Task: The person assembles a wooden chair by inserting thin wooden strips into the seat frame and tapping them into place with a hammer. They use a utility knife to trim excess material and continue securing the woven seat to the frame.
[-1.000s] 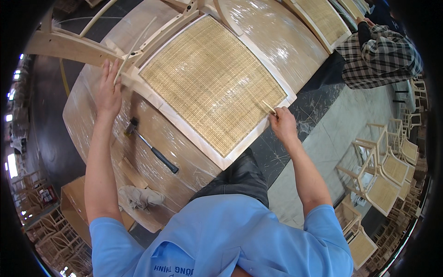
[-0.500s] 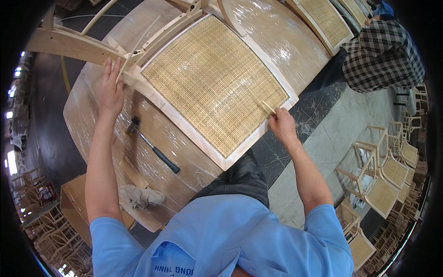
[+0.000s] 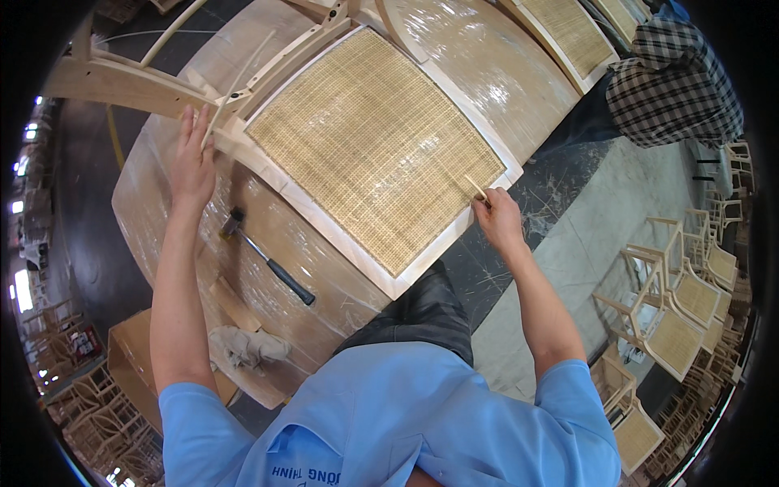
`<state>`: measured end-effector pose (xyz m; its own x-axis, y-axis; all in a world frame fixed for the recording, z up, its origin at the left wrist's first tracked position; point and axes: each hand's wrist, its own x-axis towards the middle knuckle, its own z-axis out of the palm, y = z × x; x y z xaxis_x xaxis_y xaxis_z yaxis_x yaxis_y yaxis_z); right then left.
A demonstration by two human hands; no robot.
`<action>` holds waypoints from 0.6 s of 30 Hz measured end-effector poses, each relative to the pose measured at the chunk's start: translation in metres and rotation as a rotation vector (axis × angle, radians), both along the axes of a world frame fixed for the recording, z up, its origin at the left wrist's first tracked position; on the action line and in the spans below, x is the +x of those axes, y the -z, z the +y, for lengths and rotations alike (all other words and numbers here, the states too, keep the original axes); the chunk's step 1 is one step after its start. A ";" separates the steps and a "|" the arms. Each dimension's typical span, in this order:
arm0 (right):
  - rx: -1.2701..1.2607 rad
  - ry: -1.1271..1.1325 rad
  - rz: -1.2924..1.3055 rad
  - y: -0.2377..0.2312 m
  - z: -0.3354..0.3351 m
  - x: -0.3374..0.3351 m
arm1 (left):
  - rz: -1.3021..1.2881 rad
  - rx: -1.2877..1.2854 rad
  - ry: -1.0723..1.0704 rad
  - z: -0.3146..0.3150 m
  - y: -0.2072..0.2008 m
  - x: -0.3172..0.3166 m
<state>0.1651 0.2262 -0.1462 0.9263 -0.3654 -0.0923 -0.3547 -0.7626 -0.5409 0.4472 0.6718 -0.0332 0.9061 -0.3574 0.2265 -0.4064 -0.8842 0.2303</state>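
Woven cane seat panel in a pale wooden frame (image 3: 373, 146) lies flat on our plastic-wrapped curved workbench (image 3: 162, 235). Our left hand (image 3: 192, 162) rests flat, fingers extended, on the frame's left corner. Our right hand (image 3: 497, 217) pinches a thin pale wooden stick (image 3: 475, 187) against the frame's right edge. Black-handled hammer (image 3: 268, 261) lies near the left forearm.

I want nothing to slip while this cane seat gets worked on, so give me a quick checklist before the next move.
1. Left hand flat on the seat frame at its far corner: ok.
2. Right hand has the thin strip pinched: ok.
3. Strip tip at the woven panel edge: ok; seated in the groove: cannot tell.
4. Hammer lies apart from both hands: ok.
5. Frame lying flat on the wrapped table: cannot tell.
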 end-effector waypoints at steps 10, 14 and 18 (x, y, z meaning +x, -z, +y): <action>0.079 0.081 -0.083 -0.002 0.001 -0.002 | -0.015 -0.005 0.019 0.002 0.002 0.002; 0.150 0.265 -0.229 0.005 -0.022 -0.026 | -0.007 -0.007 0.025 0.005 0.001 0.000; 0.349 0.583 -0.182 0.033 -0.085 -0.080 | -0.004 0.008 0.024 -0.001 -0.001 -0.001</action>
